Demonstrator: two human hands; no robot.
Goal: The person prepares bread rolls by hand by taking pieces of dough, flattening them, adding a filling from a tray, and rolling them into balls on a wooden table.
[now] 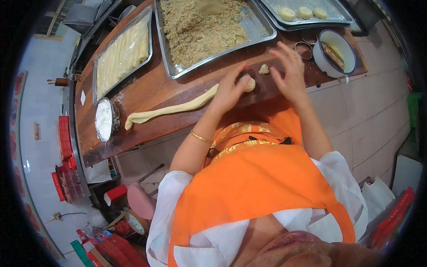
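Observation:
A long pale dough rope [173, 109] lies along the front of the wooden table. My left hand [231, 89] rests over its right end, fingers bent around it, and the rope's rounded tip [251, 85] sticks out past the thumb. My right hand [290, 73] is held a little to the right with fingers apart and nothing in them. Between the two hands sits a small lump of dough [263, 69]. Behind them, a large metal tray [213, 52] holds crumbly tan filling [204, 31], with a flat round piece of dough [211, 6] at its far side.
A metal bowl of white flour [105, 120] stands at the left. Farther back, a tray [150, 49] holds dough strips under plastic. At the right are metal rings [304, 50] and a white enamel pot [321, 61]. Three round dough pieces [304, 12] lie on another tray.

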